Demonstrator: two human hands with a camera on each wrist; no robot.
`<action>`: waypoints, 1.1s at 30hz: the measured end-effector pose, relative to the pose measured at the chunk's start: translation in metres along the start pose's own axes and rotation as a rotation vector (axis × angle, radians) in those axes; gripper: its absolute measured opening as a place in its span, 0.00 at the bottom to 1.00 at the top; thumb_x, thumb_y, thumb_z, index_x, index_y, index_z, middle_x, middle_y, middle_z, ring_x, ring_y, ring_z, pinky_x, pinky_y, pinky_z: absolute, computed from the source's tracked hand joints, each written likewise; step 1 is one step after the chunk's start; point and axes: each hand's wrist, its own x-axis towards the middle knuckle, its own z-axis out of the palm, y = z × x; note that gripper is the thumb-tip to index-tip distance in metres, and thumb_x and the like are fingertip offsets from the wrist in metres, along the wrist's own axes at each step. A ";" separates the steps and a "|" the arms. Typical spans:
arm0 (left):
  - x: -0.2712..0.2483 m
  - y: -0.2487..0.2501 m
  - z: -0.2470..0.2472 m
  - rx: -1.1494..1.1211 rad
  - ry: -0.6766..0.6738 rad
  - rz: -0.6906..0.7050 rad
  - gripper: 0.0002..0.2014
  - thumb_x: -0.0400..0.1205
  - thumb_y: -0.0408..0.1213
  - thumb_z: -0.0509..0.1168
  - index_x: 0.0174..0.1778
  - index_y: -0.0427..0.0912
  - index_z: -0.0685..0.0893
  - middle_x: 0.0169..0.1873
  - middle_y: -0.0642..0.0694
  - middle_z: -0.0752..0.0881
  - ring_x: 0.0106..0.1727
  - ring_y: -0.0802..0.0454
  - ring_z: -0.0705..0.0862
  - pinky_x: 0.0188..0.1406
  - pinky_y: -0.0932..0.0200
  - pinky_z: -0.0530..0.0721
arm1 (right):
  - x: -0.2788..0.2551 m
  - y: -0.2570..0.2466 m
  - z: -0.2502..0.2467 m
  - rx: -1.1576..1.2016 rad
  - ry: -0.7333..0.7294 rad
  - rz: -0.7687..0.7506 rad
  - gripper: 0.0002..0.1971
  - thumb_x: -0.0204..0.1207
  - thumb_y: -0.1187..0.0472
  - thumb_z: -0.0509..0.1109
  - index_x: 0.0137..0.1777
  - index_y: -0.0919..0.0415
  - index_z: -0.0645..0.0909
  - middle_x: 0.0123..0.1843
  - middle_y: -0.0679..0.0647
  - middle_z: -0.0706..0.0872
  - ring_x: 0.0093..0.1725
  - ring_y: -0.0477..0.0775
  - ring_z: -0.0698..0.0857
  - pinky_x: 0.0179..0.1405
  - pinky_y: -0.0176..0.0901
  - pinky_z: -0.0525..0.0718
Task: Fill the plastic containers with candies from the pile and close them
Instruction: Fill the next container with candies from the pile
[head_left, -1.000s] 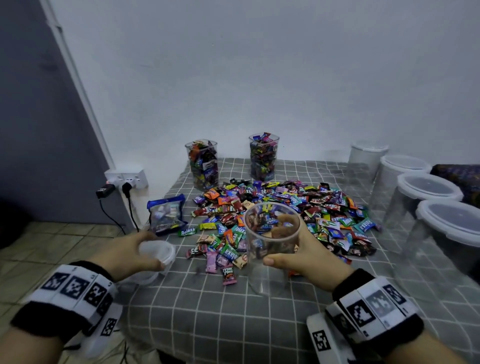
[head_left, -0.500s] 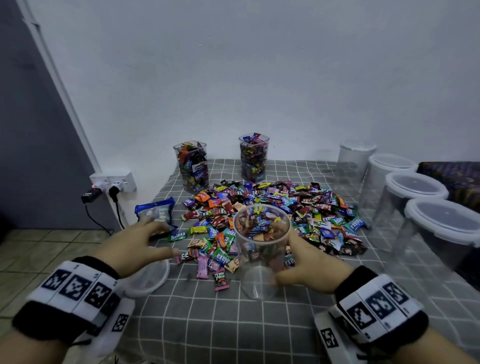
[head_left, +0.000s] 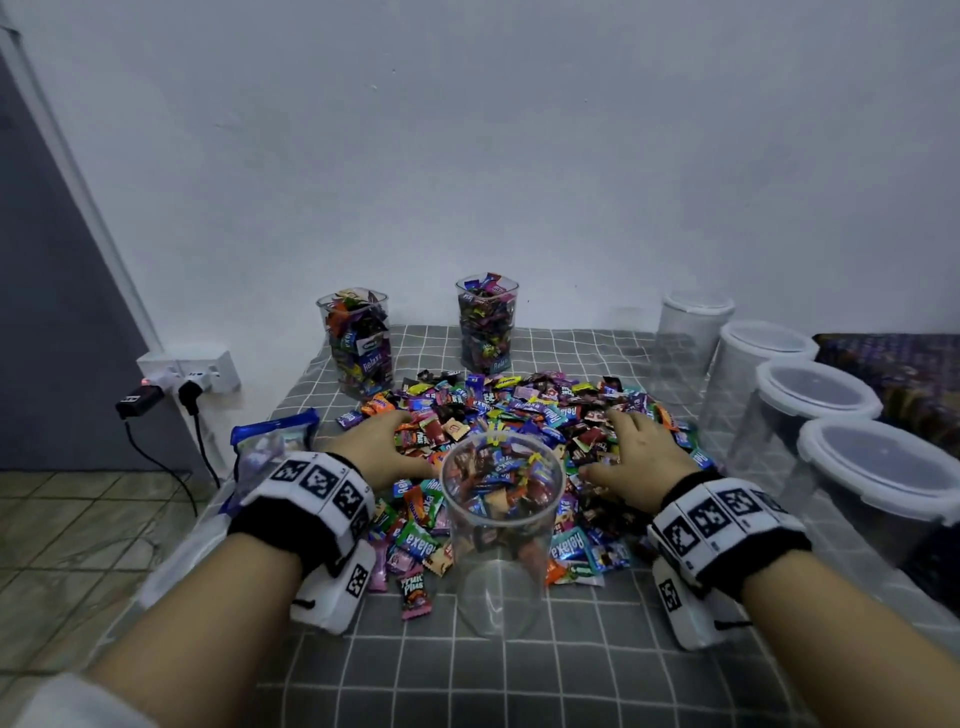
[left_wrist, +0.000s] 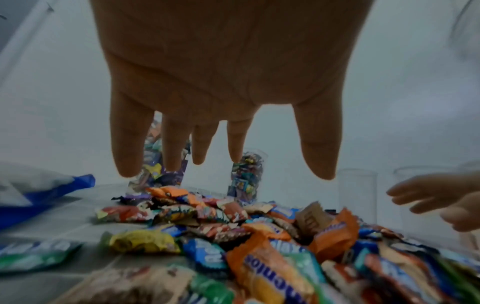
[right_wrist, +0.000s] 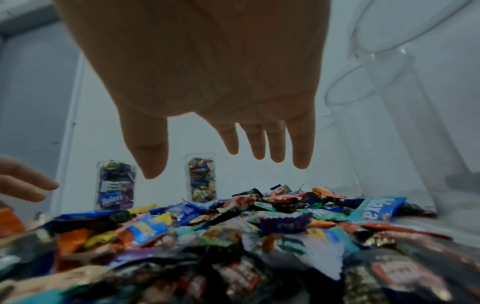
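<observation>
A clear, lidless plastic container (head_left: 501, 535) stands upright on the checked cloth, just in front of the candy pile (head_left: 524, 410); only candies behind it show through its wall. My left hand (head_left: 376, 441) hovers over the pile's left side, fingers straight and spread (left_wrist: 221, 127). Over the pile's right side my right hand (head_left: 636, 457) is also open, holding nothing (right_wrist: 228, 127). Both palms face down a little above the wrappers (left_wrist: 259, 236) (right_wrist: 233, 216). The container stands between my two wrists, untouched.
Two lidless containers full of candies (head_left: 358, 343) (head_left: 488, 325) stand at the back. Several lidded empty containers (head_left: 815, 410) line the right side. A blue bag (head_left: 275, 441) lies at the left edge, with a whitish lid (head_left: 174, 566) half hidden under my left wrist. A wall socket (head_left: 189, 371) holds plugs.
My right hand let go of the clear container, which now stands on the cloth. My left hand released the lid at the table's left edge. Both hands moved forward over the pile.
</observation>
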 end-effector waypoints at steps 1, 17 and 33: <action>0.008 0.000 0.003 0.006 -0.012 -0.004 0.46 0.70 0.61 0.72 0.80 0.49 0.59 0.79 0.46 0.63 0.77 0.47 0.66 0.74 0.49 0.69 | 0.006 0.001 0.002 -0.007 0.003 0.015 0.44 0.74 0.41 0.68 0.82 0.57 0.52 0.83 0.57 0.56 0.81 0.60 0.57 0.78 0.56 0.63; 0.079 -0.016 0.014 0.095 0.019 -0.221 0.53 0.68 0.71 0.63 0.82 0.56 0.42 0.82 0.36 0.44 0.81 0.32 0.53 0.78 0.36 0.59 | 0.052 -0.008 0.018 -0.062 -0.235 0.055 0.46 0.75 0.32 0.59 0.84 0.50 0.38 0.85 0.57 0.43 0.83 0.62 0.47 0.81 0.60 0.54; 0.051 0.018 0.014 0.328 -0.159 0.022 0.40 0.71 0.63 0.68 0.79 0.61 0.62 0.76 0.48 0.70 0.74 0.45 0.71 0.64 0.54 0.76 | 0.051 -0.021 0.025 -0.188 -0.285 -0.195 0.45 0.70 0.32 0.67 0.82 0.41 0.49 0.84 0.52 0.57 0.80 0.59 0.62 0.76 0.54 0.67</action>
